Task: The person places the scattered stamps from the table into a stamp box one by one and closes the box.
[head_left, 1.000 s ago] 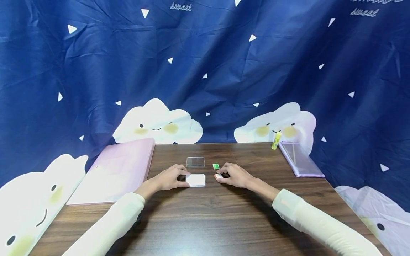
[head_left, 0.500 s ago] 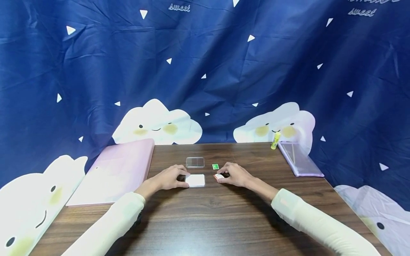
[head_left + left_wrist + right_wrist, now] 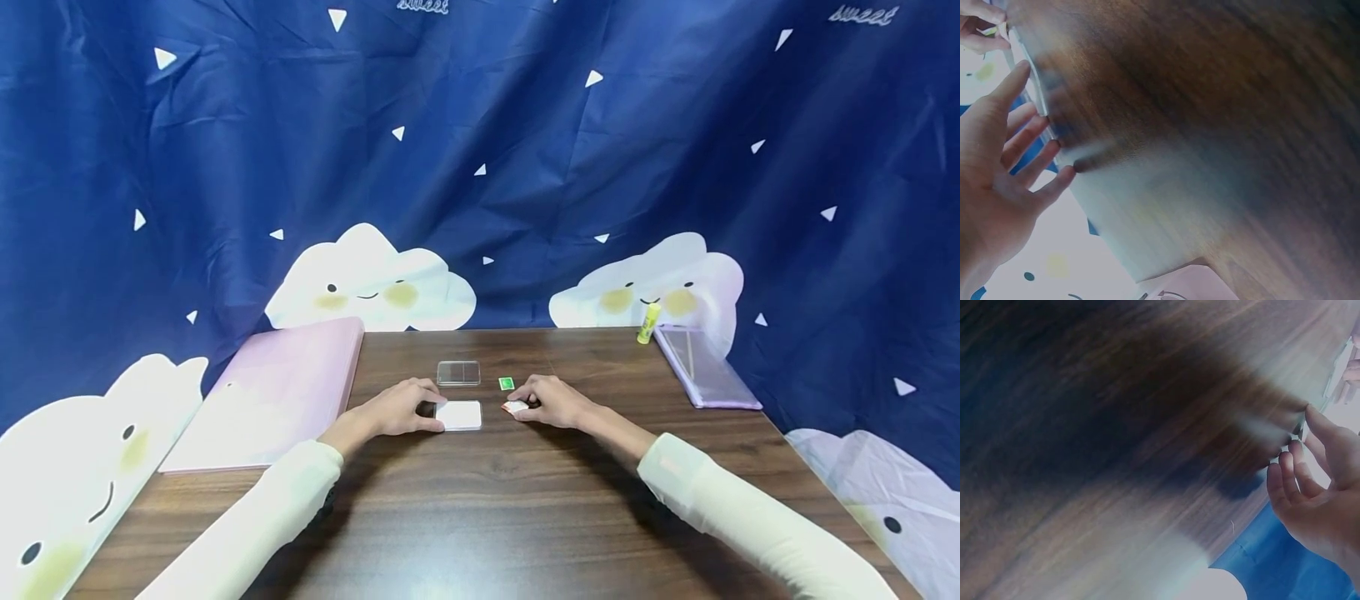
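Observation:
My left hand (image 3: pixel 401 408) holds the left end of a flat white rectangular case (image 3: pixel 459 414) lying on the table, thumb at its near edge and forefinger at its far edge. In the left wrist view the other fingers are spread. My right hand (image 3: pixel 555 402) pinches a small white card with an orange-red edge (image 3: pixel 514 407) between thumb and fingertips, just right of the case. Most of that card is hidden by the fingers. Beyond the two hands lie a clear flat rectangular case (image 3: pixel 458 373) and a small green square with a pale border (image 3: pixel 507 383).
A large pink folder (image 3: pixel 270 392) lies at the left of the wooden table (image 3: pixel 480 517). Toward the far right edge stand a yellow glue stick (image 3: pixel 648 323) and a lilac-edged clear pouch (image 3: pixel 708 368). A blue curtain (image 3: pixel 480 108) with clouds hangs behind.
The head view has tilted slightly down, so the scene sits a little higher. Both hands and the things they hold stay in nearly the same place.

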{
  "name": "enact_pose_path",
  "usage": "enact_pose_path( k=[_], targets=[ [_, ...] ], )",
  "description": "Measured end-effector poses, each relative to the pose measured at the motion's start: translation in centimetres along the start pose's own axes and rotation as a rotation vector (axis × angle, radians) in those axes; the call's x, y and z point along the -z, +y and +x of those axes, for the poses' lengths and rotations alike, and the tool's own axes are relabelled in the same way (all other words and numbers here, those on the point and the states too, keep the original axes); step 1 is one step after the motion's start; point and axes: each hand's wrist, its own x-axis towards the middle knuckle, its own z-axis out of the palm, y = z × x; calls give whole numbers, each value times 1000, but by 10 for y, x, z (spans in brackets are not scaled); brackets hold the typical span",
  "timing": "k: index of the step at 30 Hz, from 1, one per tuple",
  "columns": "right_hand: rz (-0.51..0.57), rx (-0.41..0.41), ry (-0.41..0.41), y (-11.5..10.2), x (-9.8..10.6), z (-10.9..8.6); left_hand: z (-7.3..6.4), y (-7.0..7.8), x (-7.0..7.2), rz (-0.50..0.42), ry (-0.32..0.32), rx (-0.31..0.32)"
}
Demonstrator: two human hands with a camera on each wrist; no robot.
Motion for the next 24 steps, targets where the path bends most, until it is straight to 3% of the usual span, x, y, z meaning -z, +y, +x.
enact_pose_path(
  k=[6, 13, 20, 24],
  targets=[
    [34, -12, -26, 0, 1, 4, 0, 1, 1, -6, -13, 7],
    [61, -29, -2, -1, 2, 10, 3, 0, 3, 13, 17, -21],
    [90, -68, -6, -2, 0, 11, 1, 3, 4, 5, -2, 12],
    [106, -47, 7, -1, -3, 10, 0, 4, 3, 2, -2, 16]
  ],
)
